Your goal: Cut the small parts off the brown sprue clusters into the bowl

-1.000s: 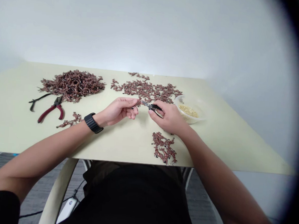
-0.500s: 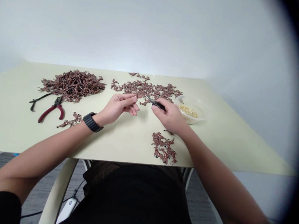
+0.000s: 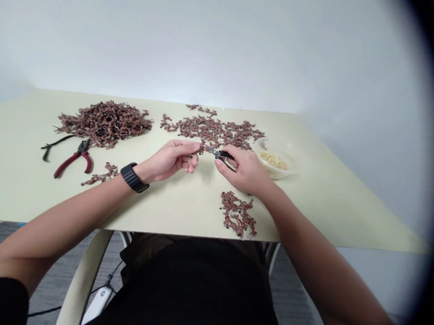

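Between the thumb and fingers of my left hand [image 3: 174, 160] is a small brown figurine [image 3: 202, 148], animal-like in shape, its details too small to make out. My right hand [image 3: 245, 170] grips black-handled pliers [image 3: 221, 154], the handles spread apart. The pliers' metal tip points left and meets the figurine. Just behind both hands lies a loose spread of similar brown figurines [image 3: 208, 128]. A clear plastic bowl [image 3: 293, 169] holding tiny gold-coloured pieces [image 3: 274, 161] stands right beside my right hand.
A tall heap of brown figurines [image 3: 106, 122] sits at the back left. In front of it lie red-handled pliers [image 3: 68, 164] and a black tool [image 3: 56, 144]. A few figurines [image 3: 106, 173] rest near my left wrist, and a small group [image 3: 237, 214] near the front edge.
The pliers' tip has come left and slightly down to the figurine, and their handles have spread. My left hand has lowered slightly with its fingers more curled.
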`<state>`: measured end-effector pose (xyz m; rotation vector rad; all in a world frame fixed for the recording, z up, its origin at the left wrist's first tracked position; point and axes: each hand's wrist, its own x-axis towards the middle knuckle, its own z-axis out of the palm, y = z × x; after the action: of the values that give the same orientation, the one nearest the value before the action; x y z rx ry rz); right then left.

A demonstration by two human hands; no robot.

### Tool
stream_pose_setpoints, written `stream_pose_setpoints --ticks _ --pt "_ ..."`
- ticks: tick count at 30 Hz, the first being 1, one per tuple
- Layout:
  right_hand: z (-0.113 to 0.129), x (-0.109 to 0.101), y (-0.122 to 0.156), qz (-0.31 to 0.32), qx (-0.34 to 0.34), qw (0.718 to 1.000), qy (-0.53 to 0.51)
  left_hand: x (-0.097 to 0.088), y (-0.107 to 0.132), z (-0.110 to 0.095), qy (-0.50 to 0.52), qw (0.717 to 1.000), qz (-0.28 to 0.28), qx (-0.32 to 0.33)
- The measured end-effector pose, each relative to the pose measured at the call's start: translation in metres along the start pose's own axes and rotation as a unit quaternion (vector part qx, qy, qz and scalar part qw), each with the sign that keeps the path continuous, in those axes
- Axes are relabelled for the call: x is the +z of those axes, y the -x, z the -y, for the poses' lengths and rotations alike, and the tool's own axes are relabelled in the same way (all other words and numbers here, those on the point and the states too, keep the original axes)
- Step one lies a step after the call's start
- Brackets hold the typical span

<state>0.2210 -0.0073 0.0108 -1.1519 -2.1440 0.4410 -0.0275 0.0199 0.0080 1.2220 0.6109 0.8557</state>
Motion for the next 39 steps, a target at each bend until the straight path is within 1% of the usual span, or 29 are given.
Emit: stream_pose_setpoints --ticks 2,3,4,5,7,8,9,10,11,12,13,14,15,16,18,20,23,28,31,33,34,35,36,38,39 --pt "0.003 0.003 0.000 0.000 0.022 0.998 -0.055 0.002 0.001 0.004 -0.053 0.997 -0.010 0.047" --pt "0.005 0.004 0.000 0.006 0.039 0.994 -0.099 0.003 0.001 0.007 -0.097 0.991 -0.024 0.084" --pt "0.007 0.006 0.000 0.023 0.064 0.986 -0.155 0.003 0.002 0.009 -0.153 0.979 -0.043 0.127" --pt "0.010 0.007 0.000 0.050 0.095 0.970 -0.218 0.002 0.002 0.012 -0.215 0.958 -0.069 0.175" --pt "0.014 0.009 0.000 0.121 0.163 0.918 -0.341 -0.001 0.003 0.015 -0.335 0.898 -0.117 0.260" --pt "0.015 0.010 0.001 0.150 0.189 0.890 -0.386 -0.002 0.003 0.015 -0.372 0.875 -0.124 0.284" --pt "0.015 0.010 0.000 0.165 0.202 0.873 -0.412 -0.004 0.002 0.015 -0.387 0.864 -0.128 0.295" --pt "0.014 0.010 0.000 0.162 0.201 0.873 -0.414 -0.004 0.001 0.014 -0.376 0.872 -0.129 0.286" --pt "0.013 0.009 0.000 0.141 0.188 0.890 -0.391 -0.004 0.001 0.012 -0.337 0.895 -0.132 0.263" --pt "0.010 0.009 0.000 0.104 0.165 0.919 -0.342 -0.004 0.000 0.010 -0.278 0.924 -0.129 0.228" --pt "0.008 0.008 -0.001 0.059 0.137 0.951 -0.272 -0.003 -0.001 0.008 -0.209 0.953 -0.118 0.183" --pt "0.004 0.008 -0.001 0.014 0.106 0.975 -0.193 -0.002 -0.002 0.007 -0.141 0.975 -0.103 0.135" --pt "0.001 0.007 -0.002 -0.024 0.078 0.990 -0.117 -0.001 -0.003 0.005 -0.083 0.988 -0.087 0.092" --pt "-0.001 0.006 -0.002 -0.049 0.054 0.996 -0.055 -0.001 -0.003 0.004 -0.038 0.995 -0.072 0.054" --pt "-0.005 0.005 -0.002 -0.059 0.021 0.998 0.014 0.000 -0.004 0.002 0.011 0.999 -0.052 0.009" --pt "-0.006 0.004 -0.002 -0.044 -0.004 0.999 0.031 -0.001 -0.003 0.002 0.029 0.999 -0.039 -0.007" --pt "-0.005 0.003 -0.002 -0.023 -0.027 0.999 0.032 -0.001 -0.002 0.002 0.035 0.999 -0.027 -0.009" --pt "-0.006 0.002 -0.001 -0.008 -0.025 0.999 0.028 0.000 -0.001 0.002 0.029 0.999 -0.014 -0.010" --pt "-0.002 0.004 -0.001 -0.007 -0.014 1.000 0.010 0.004 0.001 0.003 0.000 1.000 -0.021 0.012" --pt "0.003 0.007 -0.001 -0.013 0.007 0.999 -0.035 0.008 0.003 0.006 -0.067 0.995 -0.039 0.066" --pt "0.007 0.009 -0.001 -0.011 0.023 0.997 -0.076 0.010 0.004 0.007 -0.119 0.986 -0.055 0.106" --pt "0.010 0.011 0.000 0.002 0.045 0.990 -0.130 0.010 0.005 0.009 -0.181 0.968 -0.079 0.153" --pt "0.014 0.013 0.000 0.027 0.073 0.978 -0.194 0.009 0.005 0.011 -0.247 0.942 -0.106 0.202" --pt "0.018 0.016 0.000 0.097 0.138 0.933 -0.319 0.004 0.004 0.015 -0.370 0.872 -0.150 0.284" --pt "0.019 0.017 0.001 0.126 0.163 0.910 -0.361 0.001 0.003 0.015 -0.408 0.845 -0.153 0.312"
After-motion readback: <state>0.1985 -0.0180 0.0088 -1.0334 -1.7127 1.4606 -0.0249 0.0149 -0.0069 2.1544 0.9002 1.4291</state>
